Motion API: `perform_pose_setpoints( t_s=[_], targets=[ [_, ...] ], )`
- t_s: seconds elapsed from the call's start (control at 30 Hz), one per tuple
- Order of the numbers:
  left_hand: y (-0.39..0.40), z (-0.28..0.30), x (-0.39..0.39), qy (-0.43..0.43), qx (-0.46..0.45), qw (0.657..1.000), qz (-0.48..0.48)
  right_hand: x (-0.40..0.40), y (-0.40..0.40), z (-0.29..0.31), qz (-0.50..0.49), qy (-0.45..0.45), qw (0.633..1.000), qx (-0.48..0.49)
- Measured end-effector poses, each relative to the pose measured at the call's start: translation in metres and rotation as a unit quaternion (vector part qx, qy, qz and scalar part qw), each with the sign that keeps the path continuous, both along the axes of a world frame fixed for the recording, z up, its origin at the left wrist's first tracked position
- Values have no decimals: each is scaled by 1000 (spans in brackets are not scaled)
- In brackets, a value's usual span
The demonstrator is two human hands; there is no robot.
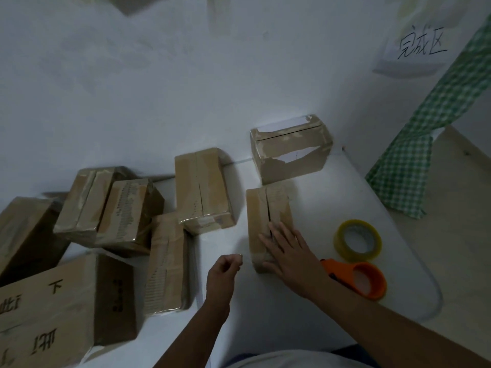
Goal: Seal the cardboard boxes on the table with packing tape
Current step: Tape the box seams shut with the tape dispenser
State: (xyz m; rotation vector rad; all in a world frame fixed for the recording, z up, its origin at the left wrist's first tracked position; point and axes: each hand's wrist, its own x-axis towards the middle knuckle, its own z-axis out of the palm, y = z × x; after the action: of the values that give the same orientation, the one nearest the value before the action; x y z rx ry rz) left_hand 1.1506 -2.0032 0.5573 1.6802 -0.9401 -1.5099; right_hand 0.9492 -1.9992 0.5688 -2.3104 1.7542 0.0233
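Now | right grip (288, 251) flat on box (268, 211) | left grip (225, 269) curled, just left of it

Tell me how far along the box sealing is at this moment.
Done: several boxes at left look wrapped in glossy tape. In hand: the right hand presses flat on the small box, whose top seam still gapes; the left hand is curled, what it pinches is unclear. Left: that seam, and likely the torn box behind. The tape roll and orange dispenser lie untouched.

I see matt brown cardboard boxes (203, 191) — glossy clear tape roll (358, 240), smooth orange plastic dispenser (364, 278), checked cloth (406, 166).
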Motion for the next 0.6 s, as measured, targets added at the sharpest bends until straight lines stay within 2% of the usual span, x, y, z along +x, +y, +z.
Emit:
perform_pose_setpoints(
  t_s=[0.23,0.4,0.5,0.6],
  targets=[
    [-9,-6,-33,-5,18,999,-34,2,0,4,-8,2,1000,-8],
    [-7,-3,-47,-71,42,997,9,3,1,2,-8,7,1000,-3],
    [-13,0,-54,-116,17,993,1,2,0,2,-11,2,1000,2],
    [-17,5,-50,-109,36,993,-5,1,0,1,-8,12,1000,8]
  ],
)
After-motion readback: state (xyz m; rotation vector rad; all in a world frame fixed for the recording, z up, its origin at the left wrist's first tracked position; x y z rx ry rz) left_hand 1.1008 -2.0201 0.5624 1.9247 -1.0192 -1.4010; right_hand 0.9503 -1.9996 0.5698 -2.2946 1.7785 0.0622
